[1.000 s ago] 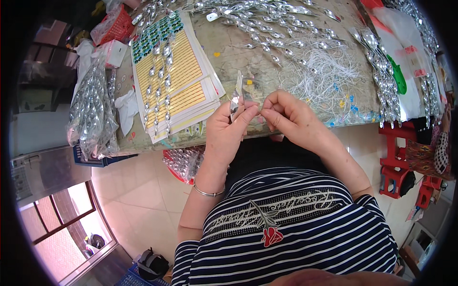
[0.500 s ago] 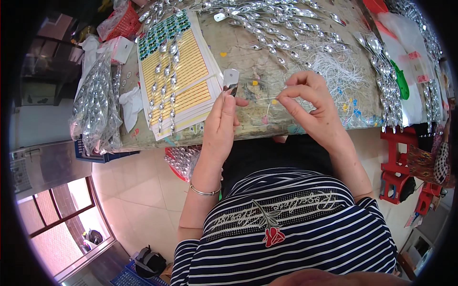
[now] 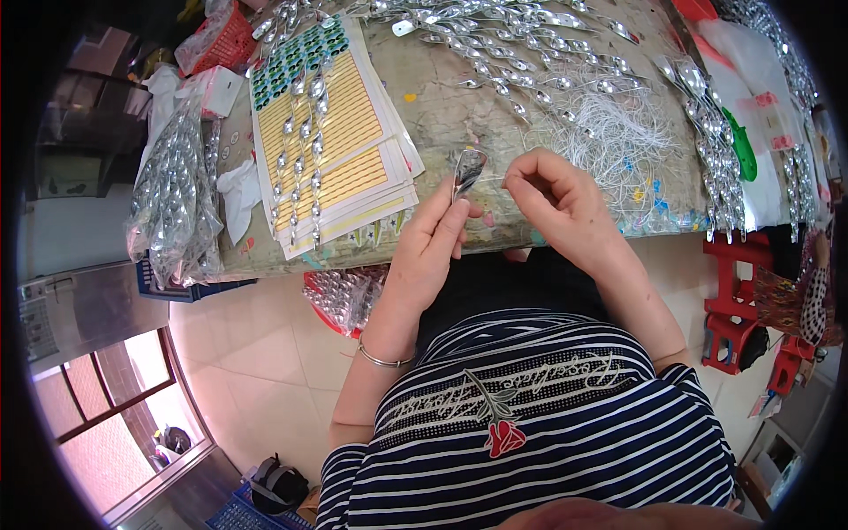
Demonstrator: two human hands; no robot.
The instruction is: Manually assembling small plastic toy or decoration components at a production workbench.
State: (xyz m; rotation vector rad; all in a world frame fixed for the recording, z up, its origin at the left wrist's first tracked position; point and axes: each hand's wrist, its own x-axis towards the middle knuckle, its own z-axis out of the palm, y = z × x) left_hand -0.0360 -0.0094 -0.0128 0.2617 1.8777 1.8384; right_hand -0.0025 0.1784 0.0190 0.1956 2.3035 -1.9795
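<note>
My left hand (image 3: 437,243) pinches a small silver leaf-shaped piece (image 3: 466,170) upright between thumb and fingers, just above the table's near edge. My right hand (image 3: 556,199) is close beside it, fingers pinched on a thin white thread (image 3: 496,179) that runs to the piece. A loose heap of white threads (image 3: 618,132) lies right behind the right hand. Rows of more silver pieces (image 3: 521,44) are spread over the far part of the worn table (image 3: 442,106).
A stack of yellow sticker sheets (image 3: 340,141) with silver pieces on it lies left of my hands. A clear bag of silver pieces (image 3: 172,199) sits at the table's left end. A red basket (image 3: 221,40) is far left, red stools (image 3: 738,300) stand on the right.
Both hands have stayed at the table's near edge. The silver piece now stands upright in my left hand, and my right hand has come closer to it.
</note>
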